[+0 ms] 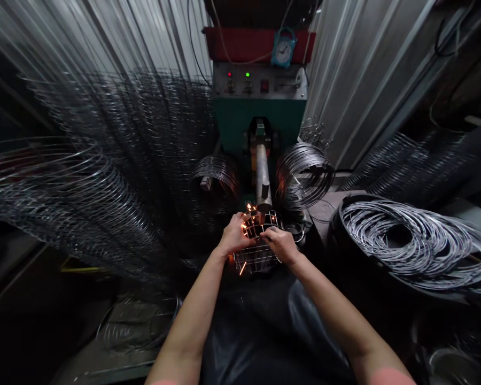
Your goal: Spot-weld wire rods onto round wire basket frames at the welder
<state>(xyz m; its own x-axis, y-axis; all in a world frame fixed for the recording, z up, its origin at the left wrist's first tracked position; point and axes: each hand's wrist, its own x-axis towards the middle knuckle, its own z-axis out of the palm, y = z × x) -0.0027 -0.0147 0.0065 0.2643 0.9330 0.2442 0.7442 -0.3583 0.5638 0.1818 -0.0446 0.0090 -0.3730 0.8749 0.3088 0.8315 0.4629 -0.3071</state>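
Note:
A small wire mesh basket [260, 255] sits under the tip of a grey welding arm [262, 179] that reaches out from a green machine [260, 120]. Orange sparks fly at the basket's top left. My left hand [234, 233] grips the basket's left rim with curled fingers. My right hand [279, 243] holds its right side, fingers closed over the wires. Both forearms stretch forward from the bottom of the view.
Stacks of wire frames [104, 176] fill the left side. Bundles of wire rings [304, 174] hang beside the arm, and a coil of loose rings [417, 240] lies at the right. A blue clock [284, 49] stands on the machine. Dark cloth covers my lap.

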